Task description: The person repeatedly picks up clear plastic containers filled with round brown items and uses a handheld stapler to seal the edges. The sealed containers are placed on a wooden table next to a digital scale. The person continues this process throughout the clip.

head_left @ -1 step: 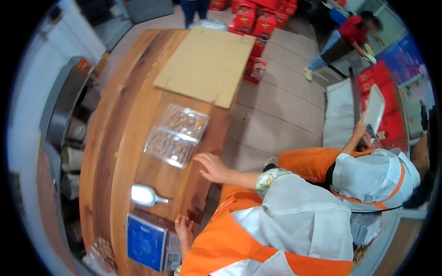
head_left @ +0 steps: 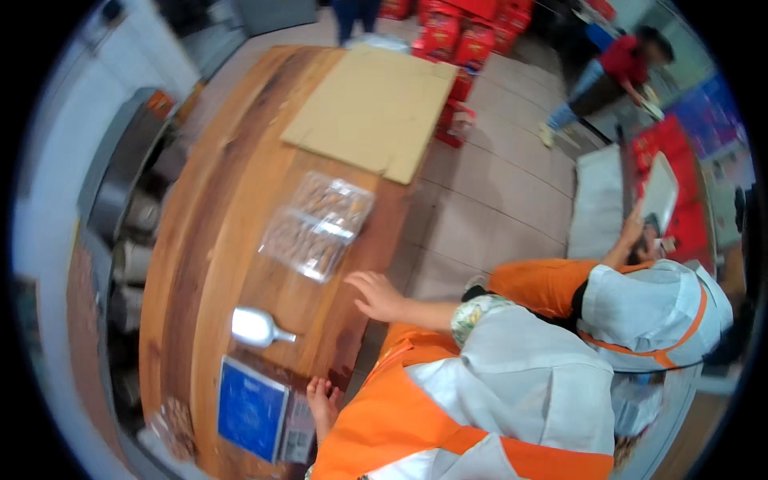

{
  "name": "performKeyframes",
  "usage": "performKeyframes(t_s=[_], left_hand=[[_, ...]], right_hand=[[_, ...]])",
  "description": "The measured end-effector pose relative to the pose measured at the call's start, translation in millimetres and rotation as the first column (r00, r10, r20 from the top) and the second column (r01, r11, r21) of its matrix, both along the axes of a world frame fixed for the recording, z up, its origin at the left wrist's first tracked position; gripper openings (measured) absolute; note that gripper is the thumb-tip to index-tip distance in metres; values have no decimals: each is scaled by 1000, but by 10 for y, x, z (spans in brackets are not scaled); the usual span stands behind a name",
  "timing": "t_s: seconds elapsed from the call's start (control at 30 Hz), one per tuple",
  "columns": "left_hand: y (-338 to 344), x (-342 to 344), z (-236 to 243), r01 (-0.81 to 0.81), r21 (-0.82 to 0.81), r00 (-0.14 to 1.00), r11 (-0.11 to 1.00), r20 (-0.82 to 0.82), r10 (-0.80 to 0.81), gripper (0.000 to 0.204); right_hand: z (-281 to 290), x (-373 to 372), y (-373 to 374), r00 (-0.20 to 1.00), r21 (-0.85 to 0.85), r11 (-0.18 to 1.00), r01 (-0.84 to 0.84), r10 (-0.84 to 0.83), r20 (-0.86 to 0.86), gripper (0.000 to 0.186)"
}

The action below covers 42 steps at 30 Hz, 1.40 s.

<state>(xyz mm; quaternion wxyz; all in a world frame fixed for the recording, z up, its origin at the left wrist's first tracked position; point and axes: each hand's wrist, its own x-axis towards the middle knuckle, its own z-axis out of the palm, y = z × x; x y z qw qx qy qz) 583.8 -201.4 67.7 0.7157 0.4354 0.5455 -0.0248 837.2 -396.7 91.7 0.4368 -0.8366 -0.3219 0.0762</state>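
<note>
My right hand (head_left: 380,298) hovers over the table's near edge, its fingers stretched out and nothing in them. Just beyond the fingertips lies a clear plastic clamshell box (head_left: 316,226) with brown nut-like pieces in it; a small gap seems to separate them. Lower down, my left hand (head_left: 322,402) is beside a blue-topped tabletop scale (head_left: 252,408), palm partly turned up, fingers loosely bent and apart, holding nothing visible. Between box and scale rests a shiny metal scoop (head_left: 258,328), its handle pointing toward me.
A flat cardboard sheet (head_left: 372,112) covers the wooden table's (head_left: 188,264) far end. A plastic bag of brown pieces (head_left: 178,430) lies at the lower left. Beside me, a co-worker (head_left: 640,304) holds a white tray (head_left: 661,192). Red boxes (head_left: 472,44) are stacked beyond.
The whole view has shifted slightly, so the table and its things sit a little differently. My hands keep nearly the same places and poses.
</note>
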Motion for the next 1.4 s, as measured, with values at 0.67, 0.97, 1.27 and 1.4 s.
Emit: performKeyframes(t_s=[0.67, 0.97, 1.27, 1.4], left_hand=[[-1441, -4693, 201, -963, 28, 267, 266, 50, 962, 31], [-618, -5671, 16, -927, -80, 359, 368, 100, 928, 30], [2567, -6027, 310, -692, 154, 722, 705, 151, 675, 43], [4120, -5667, 359, -480, 367, 877, 797, 224, 424, 52]], right_hand=[[20, -4320, 1967, 160, -119, 155, -981, 987, -32, 43], [-414, -5483, 3970, 627, -176, 659, -732, 751, 204, 55], [-533, -5731, 5509, 779, 148, 789, -596, 613, -132, 41], [-637, -5503, 6287, 746, 302, 881, -363, 469, -472, 43]])
